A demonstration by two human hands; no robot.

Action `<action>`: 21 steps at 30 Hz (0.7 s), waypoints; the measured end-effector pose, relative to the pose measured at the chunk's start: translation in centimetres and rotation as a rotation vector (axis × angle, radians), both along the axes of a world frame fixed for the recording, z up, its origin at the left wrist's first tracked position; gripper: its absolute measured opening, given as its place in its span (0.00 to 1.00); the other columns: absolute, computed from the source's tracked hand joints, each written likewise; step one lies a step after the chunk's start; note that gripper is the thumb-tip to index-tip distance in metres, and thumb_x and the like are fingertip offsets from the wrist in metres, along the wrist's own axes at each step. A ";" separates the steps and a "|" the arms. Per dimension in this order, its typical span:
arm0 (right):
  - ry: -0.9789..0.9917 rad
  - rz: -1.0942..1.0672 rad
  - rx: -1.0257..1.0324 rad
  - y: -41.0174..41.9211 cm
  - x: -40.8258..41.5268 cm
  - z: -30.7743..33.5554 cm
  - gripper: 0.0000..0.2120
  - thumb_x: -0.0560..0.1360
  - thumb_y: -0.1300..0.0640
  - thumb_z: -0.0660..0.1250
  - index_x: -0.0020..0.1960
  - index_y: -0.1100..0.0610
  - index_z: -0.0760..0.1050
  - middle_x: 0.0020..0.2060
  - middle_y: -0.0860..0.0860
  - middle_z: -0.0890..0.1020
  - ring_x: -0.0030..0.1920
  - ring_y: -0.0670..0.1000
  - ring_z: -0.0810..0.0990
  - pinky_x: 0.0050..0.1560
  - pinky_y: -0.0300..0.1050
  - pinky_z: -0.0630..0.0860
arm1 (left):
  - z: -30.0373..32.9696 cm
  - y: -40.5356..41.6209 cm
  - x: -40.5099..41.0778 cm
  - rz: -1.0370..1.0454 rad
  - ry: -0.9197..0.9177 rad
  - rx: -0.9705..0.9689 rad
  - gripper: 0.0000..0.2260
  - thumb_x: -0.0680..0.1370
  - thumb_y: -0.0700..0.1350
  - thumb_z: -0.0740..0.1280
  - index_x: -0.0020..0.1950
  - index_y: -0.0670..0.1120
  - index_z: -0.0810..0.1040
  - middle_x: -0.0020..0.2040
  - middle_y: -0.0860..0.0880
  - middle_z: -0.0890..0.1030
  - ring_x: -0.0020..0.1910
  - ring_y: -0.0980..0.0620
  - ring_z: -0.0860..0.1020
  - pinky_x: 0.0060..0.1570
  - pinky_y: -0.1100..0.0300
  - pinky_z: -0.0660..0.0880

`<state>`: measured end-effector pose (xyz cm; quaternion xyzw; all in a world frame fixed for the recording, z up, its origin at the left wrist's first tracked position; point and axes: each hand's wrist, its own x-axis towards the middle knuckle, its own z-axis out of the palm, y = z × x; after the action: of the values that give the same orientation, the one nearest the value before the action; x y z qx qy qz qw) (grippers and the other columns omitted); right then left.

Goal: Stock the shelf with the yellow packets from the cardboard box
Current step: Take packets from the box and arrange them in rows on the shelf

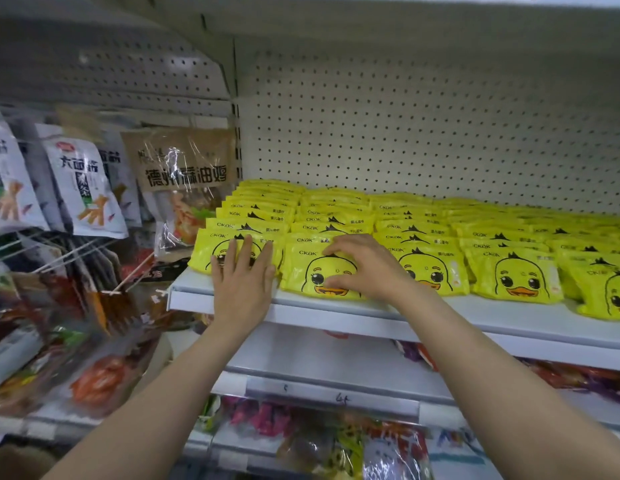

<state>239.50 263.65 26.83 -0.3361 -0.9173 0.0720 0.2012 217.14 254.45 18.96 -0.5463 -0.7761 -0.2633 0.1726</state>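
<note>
Right grip (362, 266) grasps the front yellow packet (322, 275) of the second row on the shelf (336, 311); left grip (242, 271), fingers straight, presses the neighbouring packet (206, 249) just left. Step judged: squaring rows. Next: release, fetch more; cardboard box unseen.

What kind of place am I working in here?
Most likely a shop aisle, probably a grocery or convenience store: a white shelf backed by pegboard, rows of identical yellow packets, and snack bags hanging on hooks to the left.

Two bare forearms (no sleeves, rings or watch showing).
</note>
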 end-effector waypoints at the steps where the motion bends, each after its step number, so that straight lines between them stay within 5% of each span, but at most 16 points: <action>1: -0.004 0.000 0.010 -0.1 0.0 -0.2 0.29 0.66 0.39 0.76 0.65 0.45 0.77 0.68 0.46 0.74 0.71 0.51 0.66 0.68 0.48 0.66 | -0.1 0.0 0.0 -0.001 -0.001 0.004 0.22 0.81 0.56 0.48 0.75 0.56 0.65 0.77 0.46 0.63 0.77 0.41 0.56 0.72 0.36 0.52; 13: -0.074 -0.030 0.121 -0.7 -1.4 0.2 0.28 0.69 0.38 0.73 0.66 0.45 0.75 0.71 0.48 0.72 0.72 0.52 0.66 0.70 0.47 0.63 | 0.6 -1.1 -2.0 -0.095 0.012 0.006 0.23 0.81 0.58 0.47 0.75 0.57 0.64 0.77 0.45 0.62 0.77 0.42 0.55 0.73 0.40 0.55; 18: 0.070 0.032 0.126 -3.1 -5.7 0.3 0.19 0.74 0.47 0.72 0.63 0.49 0.78 0.66 0.50 0.77 0.68 0.54 0.70 0.65 0.48 0.67 | 1.7 -2.4 -6.1 -0.197 0.107 0.112 0.17 0.78 0.47 0.68 0.67 0.49 0.76 0.64 0.37 0.75 0.61 0.35 0.73 0.58 0.42 0.74; 21: 0.076 0.052 0.083 -4.5 -9.3 -0.1 0.17 0.75 0.49 0.71 0.63 0.48 0.78 0.63 0.48 0.78 0.66 0.53 0.70 0.62 0.46 0.69 | 2.5 -3.4 -7.9 -0.239 0.085 0.116 0.19 0.74 0.44 0.73 0.64 0.49 0.78 0.57 0.40 0.77 0.53 0.37 0.74 0.50 0.44 0.76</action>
<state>230.20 259.10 26.75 -0.3007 -0.9195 0.0516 0.2477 209.23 251.09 21.45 -0.6346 -0.6810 -0.3032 0.2041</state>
